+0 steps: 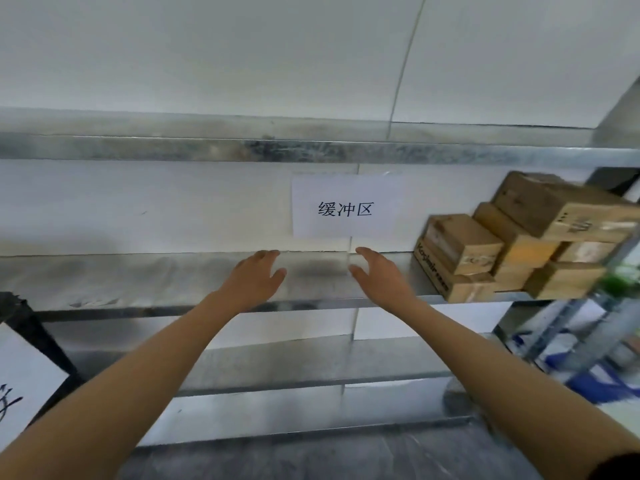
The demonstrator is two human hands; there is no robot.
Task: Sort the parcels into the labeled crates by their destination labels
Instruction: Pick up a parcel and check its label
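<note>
Metal shelf (pixel 138 278) lies bare under both empty, spread hands, left hand (pixel 256 275) and right hand (pixel 375 275), parcels (pixel 519 244) stacked right.

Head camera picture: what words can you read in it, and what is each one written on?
"缓冲区": on the white paper sign.
"Kojmir", roughly, as it is blurred: on the side of the lowest cardboard box.
Prints on the other boxes: too blurred to read.
Black strokes on the white sheet at the lower left: cut off, unreadable.
</note>
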